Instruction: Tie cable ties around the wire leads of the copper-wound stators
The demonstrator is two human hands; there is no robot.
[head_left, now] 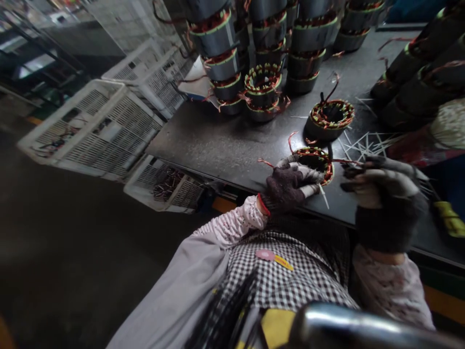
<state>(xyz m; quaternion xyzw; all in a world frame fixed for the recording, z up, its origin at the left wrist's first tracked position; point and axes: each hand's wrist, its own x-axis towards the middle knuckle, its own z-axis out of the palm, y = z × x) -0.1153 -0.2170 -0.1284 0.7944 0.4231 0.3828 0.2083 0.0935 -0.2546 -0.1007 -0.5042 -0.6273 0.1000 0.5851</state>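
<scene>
A motor stator [329, 167] with copper windings and a green-yellow rim stands at the table's near edge. My left hand [290, 182], in a dark glove with pale fingertips, is closed on its near left side. A white cable tie [324, 198] sticks out from the stator's near rim, beside my left fingers. From the stator's right side a copper lead wire [345, 161] runs to my right hand [385, 194], gloved the same way. Its fingers are pinched together at the wire's end. Another stator [325, 131] with an upright lead stands just behind.
Stacked stators [221, 65] fill the table's far side, and more dark stacks [410, 77] stand at right. Loose white cable ties [366, 145] lie scattered behind my right hand. A yellow-handled tool [449, 219] is at far right. White plastic crates [109, 128] stand left of the table [203, 140].
</scene>
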